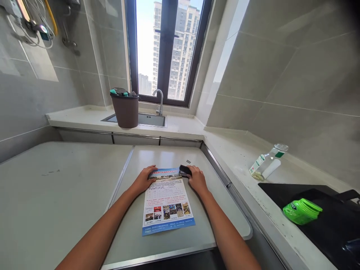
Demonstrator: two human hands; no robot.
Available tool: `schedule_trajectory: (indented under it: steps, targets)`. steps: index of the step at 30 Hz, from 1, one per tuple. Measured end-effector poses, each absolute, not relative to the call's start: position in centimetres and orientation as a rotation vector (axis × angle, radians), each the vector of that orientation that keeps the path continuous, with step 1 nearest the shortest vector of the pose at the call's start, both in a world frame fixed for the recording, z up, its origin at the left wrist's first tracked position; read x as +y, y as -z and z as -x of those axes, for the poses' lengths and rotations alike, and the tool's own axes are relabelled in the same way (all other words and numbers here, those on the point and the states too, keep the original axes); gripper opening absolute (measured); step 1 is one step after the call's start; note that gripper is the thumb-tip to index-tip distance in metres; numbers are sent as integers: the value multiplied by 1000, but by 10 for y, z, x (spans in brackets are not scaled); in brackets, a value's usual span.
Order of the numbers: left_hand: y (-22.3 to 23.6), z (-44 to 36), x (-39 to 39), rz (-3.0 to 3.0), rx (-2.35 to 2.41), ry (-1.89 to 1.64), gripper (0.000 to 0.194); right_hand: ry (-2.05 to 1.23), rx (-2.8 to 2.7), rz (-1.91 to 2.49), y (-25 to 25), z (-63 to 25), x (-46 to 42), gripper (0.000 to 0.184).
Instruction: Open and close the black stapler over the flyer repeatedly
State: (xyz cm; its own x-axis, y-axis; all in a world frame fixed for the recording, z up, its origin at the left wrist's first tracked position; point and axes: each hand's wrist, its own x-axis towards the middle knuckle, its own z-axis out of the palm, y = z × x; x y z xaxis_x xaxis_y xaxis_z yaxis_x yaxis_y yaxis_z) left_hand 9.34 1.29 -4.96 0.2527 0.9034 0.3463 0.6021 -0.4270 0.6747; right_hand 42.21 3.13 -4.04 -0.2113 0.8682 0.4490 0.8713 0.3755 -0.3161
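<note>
A printed flyer (pixel 165 195) with a blue border, text and small photos lies flat on the white table (pixel 225 225). My left hand (pixel 144 180) rests at its upper left edge, thumb on the paper and fingers curled over the side. At the upper right corner my right hand (pixel 197 180) grips a small black stapler (pixel 184 170), whose jaws sit over the paper's corner. Just behind it on the table lies a short strip of staples (pixel 188 161). Whether the flyer is one sheet or several, I cannot tell.
Along the right counter stand a glass bottle (pixel 268 163) and a green container (pixel 302 211), the latter on a black surface (pixel 284 191). A brown bin (pixel 125 110) stands by the sink (pixel 153 120) and faucet (pixel 159 102) below the window. A metal seam (pixel 123 168) crosses the table.
</note>
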Motion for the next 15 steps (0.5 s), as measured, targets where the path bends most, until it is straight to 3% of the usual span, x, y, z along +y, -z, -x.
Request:
schedule_trajectory:
  steps: [4,9,15]
  targets:
    - [50,-93,14,-2120,1390,-1008,50,69,-1820,1604,38,-431,37,36]
    - [48,-92,15,-2114,1381,-1084,46,-2,-1832,1381,20,-403,14,34]
    - [35,-64,18,-1637,1456,-1450,46,-225,-1943,1336,16,-327,-18,28]
